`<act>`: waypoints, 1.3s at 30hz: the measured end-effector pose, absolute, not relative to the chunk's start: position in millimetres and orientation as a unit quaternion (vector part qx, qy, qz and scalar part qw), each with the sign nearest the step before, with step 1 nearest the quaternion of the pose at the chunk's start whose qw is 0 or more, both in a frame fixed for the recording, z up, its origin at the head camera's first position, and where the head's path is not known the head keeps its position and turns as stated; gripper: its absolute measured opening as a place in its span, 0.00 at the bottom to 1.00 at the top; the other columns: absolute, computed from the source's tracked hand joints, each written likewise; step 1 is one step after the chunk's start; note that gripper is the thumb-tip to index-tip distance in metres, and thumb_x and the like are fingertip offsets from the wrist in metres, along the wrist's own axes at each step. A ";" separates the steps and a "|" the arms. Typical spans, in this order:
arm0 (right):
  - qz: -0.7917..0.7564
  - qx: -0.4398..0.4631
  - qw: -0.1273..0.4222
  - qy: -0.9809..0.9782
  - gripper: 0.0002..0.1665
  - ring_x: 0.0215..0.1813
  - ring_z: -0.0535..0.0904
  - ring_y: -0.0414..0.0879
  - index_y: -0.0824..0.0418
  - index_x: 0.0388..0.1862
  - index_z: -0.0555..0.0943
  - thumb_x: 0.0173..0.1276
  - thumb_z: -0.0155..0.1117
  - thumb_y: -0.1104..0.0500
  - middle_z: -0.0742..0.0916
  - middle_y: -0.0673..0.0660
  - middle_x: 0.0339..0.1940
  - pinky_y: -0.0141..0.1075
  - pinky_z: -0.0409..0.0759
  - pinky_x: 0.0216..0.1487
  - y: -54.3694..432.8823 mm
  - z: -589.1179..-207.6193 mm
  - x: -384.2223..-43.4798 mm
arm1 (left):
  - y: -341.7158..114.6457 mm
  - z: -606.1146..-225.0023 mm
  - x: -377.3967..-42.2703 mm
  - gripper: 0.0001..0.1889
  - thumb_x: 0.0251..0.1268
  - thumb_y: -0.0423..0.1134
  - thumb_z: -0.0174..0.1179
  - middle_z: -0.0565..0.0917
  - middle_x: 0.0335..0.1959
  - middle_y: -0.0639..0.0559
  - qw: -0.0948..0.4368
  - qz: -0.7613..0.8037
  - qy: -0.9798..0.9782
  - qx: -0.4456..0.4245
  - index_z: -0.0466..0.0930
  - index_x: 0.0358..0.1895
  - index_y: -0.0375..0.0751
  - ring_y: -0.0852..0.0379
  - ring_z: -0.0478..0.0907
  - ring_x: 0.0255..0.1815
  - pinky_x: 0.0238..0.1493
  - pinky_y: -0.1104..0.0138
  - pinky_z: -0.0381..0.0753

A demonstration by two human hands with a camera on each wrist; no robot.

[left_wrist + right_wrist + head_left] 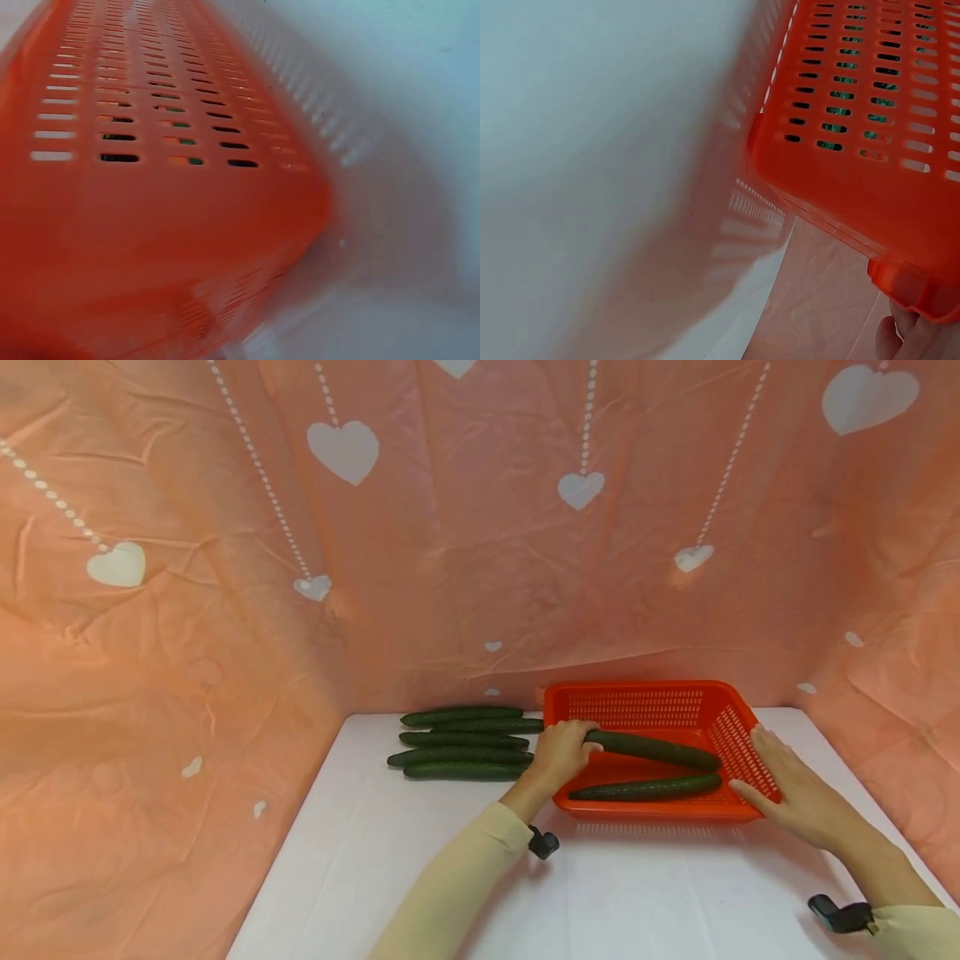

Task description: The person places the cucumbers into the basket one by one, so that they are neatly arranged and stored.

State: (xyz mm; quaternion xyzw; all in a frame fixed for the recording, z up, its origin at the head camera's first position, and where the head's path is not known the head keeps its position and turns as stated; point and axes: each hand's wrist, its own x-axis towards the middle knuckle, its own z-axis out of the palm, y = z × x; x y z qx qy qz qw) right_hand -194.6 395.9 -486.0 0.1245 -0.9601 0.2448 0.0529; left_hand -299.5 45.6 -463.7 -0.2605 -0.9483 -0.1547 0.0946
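My left hand [564, 753] grips one end of a dark green cucumber [656, 748] above the orange-red plastic basket [652, 811]. This cucumber points right, its free end near the basket's right wall. Below it, another cucumber [647, 788] lies inside along the front wall. My right hand [798, 789] rests at the basket's right rim, fingers extended and thumb apart from them. In the right wrist view, part of the right hand [922, 337] shows beside the basket's rim. The left wrist view catches the basket's slotted side [150, 217] but not the left hand.
Several cucumbers [465, 754] lie side by side on the white table [420, 843], left of the basket. A pink-orange sheet with white hearts [465, 568] hangs behind and at both sides. Each wrist wears a black device [840, 915].
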 end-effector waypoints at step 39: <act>0.247 0.123 0.057 -0.959 0.60 0.86 0.41 0.77 0.61 0.90 0.36 0.81 0.61 0.42 0.45 0.74 0.89 0.81 0.43 0.75 396.1 -489.3 -191.9 | 1.8 -447.3 -305.0 0.17 0.85 0.45 0.58 0.82 0.69 0.50 0.008 -0.338 -0.897 -0.285 0.85 0.68 0.49 0.49 0.79 0.71 0.72 0.55 0.78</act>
